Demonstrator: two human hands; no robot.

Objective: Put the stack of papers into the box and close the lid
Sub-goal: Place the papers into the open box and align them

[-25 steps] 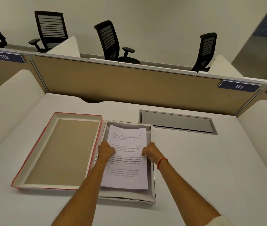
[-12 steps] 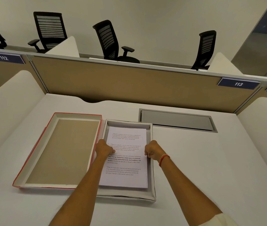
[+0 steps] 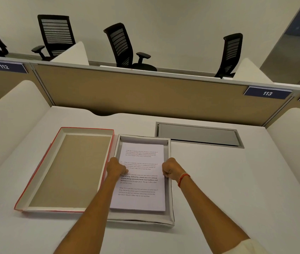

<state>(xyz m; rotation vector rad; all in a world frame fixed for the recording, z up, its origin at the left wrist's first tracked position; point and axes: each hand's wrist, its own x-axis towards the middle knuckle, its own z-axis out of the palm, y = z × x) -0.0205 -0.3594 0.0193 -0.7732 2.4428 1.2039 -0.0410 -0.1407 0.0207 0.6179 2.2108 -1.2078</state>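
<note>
A white stack of papers (image 3: 142, 195) with printed text lies flat inside the shallow grey box (image 3: 169, 219) on the desk. My left hand (image 3: 116, 167) grips the stack's left edge, and my right hand (image 3: 171, 168), with a red thread on the wrist, grips the right edge. Left of the box lies the lid (image 3: 68, 169), upside down, red outside and brown inside, touching the box's side.
A grey cable hatch (image 3: 198, 134) is set into the desk behind the box. White curved dividers (image 3: 8, 125) flank the desk, and a tan partition (image 3: 145, 96) closes the back. Black office chairs (image 3: 123, 46) stand beyond it.
The stack has sunk from a tilted hold to lie flat in the box. Both hands have moved apart to its side edges and lowered with it.
</note>
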